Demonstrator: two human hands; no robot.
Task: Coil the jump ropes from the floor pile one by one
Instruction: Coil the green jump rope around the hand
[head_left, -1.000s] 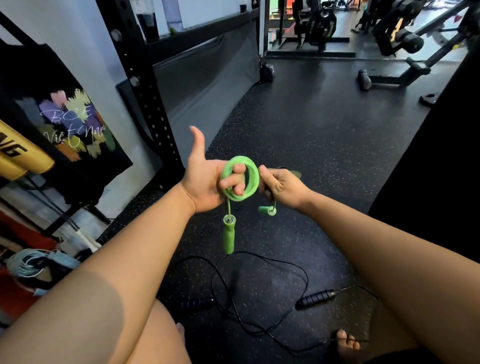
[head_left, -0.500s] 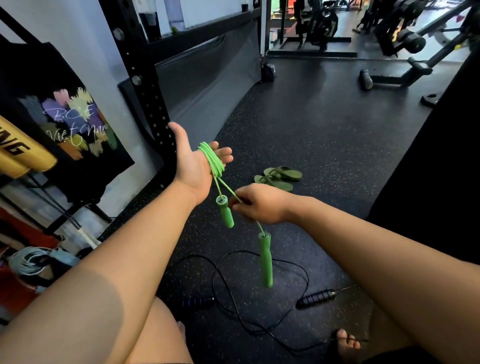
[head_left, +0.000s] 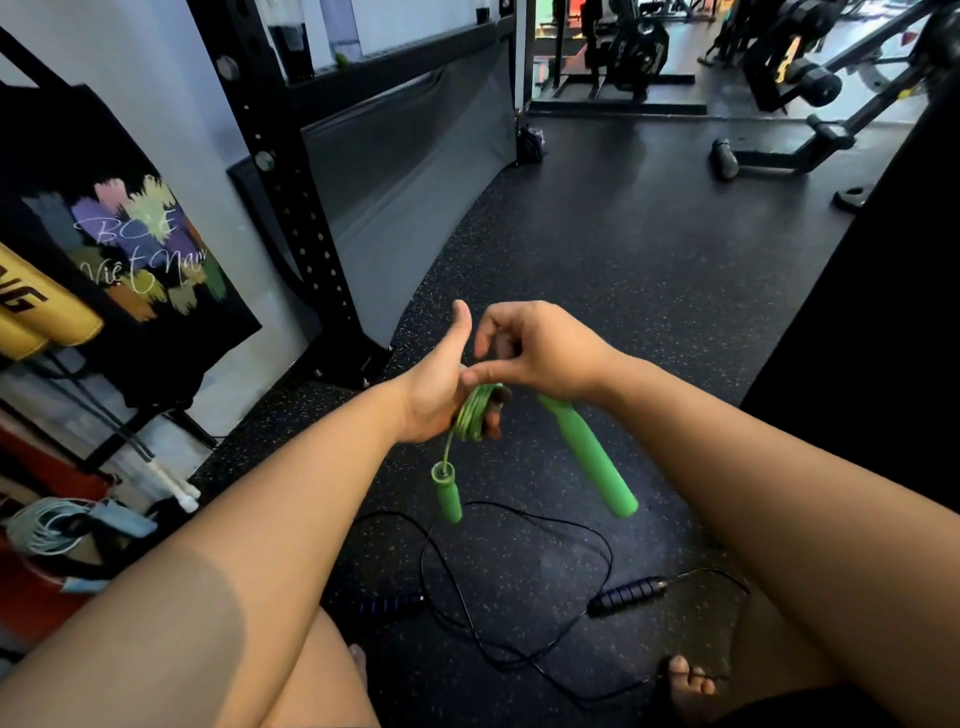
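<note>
My left hand is closed around a tight green coil of jump rope, thumb up. One green handle hangs straight down from the coil. My right hand sits just above and right of the coil, fingers pinching the cord; the second green handle slants down from under it. A black jump rope lies loose on the floor below, with two dark ribbed handles.
A black perforated rack post and grey mat stand at left, with a black tote bag and a pale blue coiled rope. Gym machines stand at the back. My bare toes rest by the black rope.
My right hand rose from below the coil to above it, carrying the cord end over my left hand. The second handle swung up to the right. My left fingers closed on the coil.
</note>
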